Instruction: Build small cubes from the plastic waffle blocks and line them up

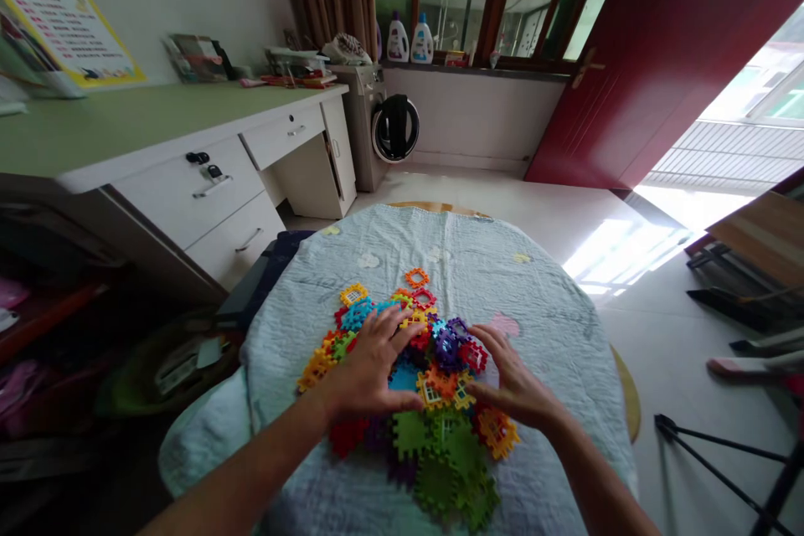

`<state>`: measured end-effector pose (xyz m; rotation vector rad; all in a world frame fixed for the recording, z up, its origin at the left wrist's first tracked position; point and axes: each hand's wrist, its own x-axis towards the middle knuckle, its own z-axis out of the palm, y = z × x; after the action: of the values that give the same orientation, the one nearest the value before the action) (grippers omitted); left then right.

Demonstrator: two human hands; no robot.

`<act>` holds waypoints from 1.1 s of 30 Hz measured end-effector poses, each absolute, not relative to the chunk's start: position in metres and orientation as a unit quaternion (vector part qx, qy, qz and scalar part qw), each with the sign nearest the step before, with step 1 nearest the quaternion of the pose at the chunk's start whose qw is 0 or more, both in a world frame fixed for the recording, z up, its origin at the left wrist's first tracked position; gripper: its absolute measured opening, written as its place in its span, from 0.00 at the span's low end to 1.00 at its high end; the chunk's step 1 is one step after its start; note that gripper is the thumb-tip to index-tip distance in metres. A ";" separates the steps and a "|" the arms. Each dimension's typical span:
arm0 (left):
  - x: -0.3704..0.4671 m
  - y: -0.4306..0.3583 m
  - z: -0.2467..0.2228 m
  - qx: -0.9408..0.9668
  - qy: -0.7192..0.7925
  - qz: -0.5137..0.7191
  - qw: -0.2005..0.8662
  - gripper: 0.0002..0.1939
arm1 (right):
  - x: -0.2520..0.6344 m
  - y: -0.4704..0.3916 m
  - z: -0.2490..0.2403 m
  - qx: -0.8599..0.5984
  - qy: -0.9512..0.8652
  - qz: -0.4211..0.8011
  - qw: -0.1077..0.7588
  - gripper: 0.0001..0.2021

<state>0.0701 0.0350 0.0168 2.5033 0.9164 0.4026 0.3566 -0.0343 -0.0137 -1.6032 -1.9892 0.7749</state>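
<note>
A loose heap of colourful plastic interlocking pieces with toothed edges lies on the cloth-covered round table [540, 293]. Across the left part of the heap rests my left hand [375, 364], its fingers and thumb spread over the pieces. My right hand [512, 377] is at the heap's right edge, fingers apart, next to a red window-shaped piece [473, 357] and purple pieces [446, 348]. Between the hands are orange and yellow pieces [443, 383]. Nearer to me lie green pieces [438, 479]. An orange square frame [416, 278] sits at the far end. Parts of the heap are hidden under my left hand.
A long desk [157, 121] with drawers runs along the left wall. Beyond it stands a washing machine [368, 121] with its round door ajar. A red door [628, 59] stands at the right. Black tripod legs [722, 444] are on the floor at right.
</note>
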 end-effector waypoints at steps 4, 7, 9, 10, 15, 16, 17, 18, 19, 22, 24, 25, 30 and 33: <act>0.074 -0.039 -0.009 0.939 0.271 0.108 0.183 0.58 | 0.357 -0.064 -0.046 -0.587 -0.753 0.237 0.183 0.52; 0.092 -0.067 -0.027 0.949 0.257 0.081 0.164 0.58 | 0.338 -0.061 -0.063 -0.610 -0.741 0.193 0.204 0.43; 0.104 -0.069 -0.033 0.948 0.273 0.080 0.142 0.53 | 0.325 -0.049 -0.069 -0.627 -0.719 0.169 0.249 0.35; 0.108 -0.065 -0.035 0.946 0.284 0.085 0.131 0.50 | 0.320 -0.041 -0.070 -0.631 -0.706 0.164 0.276 0.32; 0.119 -0.028 -0.031 0.919 0.357 0.138 0.092 0.34 | 0.323 -0.005 -0.064 -0.658 -0.598 0.221 0.400 0.26; 0.119 -0.021 -0.029 0.910 0.375 0.153 0.085 0.33 | 0.328 -0.004 -0.062 -0.668 -0.575 0.232 0.411 0.26; 0.118 -0.016 -0.027 0.901 0.391 0.168 0.078 0.33 | 0.334 -0.007 -0.059 -0.678 -0.560 0.236 0.413 0.26; 0.115 -0.011 -0.025 0.892 0.406 0.183 0.071 0.32 | 0.340 -0.014 -0.056 -0.684 -0.558 0.234 0.407 0.28; 0.111 -0.008 -0.023 0.885 0.418 0.196 0.065 0.32 | 0.346 -0.024 -0.054 -0.685 -0.570 0.228 0.392 0.30; 0.088 -0.002 -0.020 0.863 0.455 0.214 0.049 0.36 | 0.355 -0.070 -0.051 -0.657 -0.668 0.189 0.294 0.45; 0.063 0.001 -0.024 0.839 0.499 0.215 0.033 0.41 | 0.354 -0.100 -0.054 -0.632 -0.723 0.161 0.226 0.57; 0.049 0.003 -0.027 0.823 0.526 0.212 0.026 0.42 | 0.353 -0.111 -0.057 -0.624 -0.740 0.155 0.198 0.61; -0.002 0.013 -0.053 0.742 0.634 0.213 0.044 0.35 | 0.347 -0.114 -0.073 -0.637 -0.742 0.134 0.158 0.59; -0.001 0.016 -0.063 0.747 0.604 0.258 0.100 0.30 | 0.345 -0.089 -0.077 -0.654 -0.728 0.123 0.165 0.49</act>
<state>-0.0009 0.0156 -0.0633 2.2092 1.7862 0.7641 0.3453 -0.0888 -0.0775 -1.8618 -2.0746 0.3505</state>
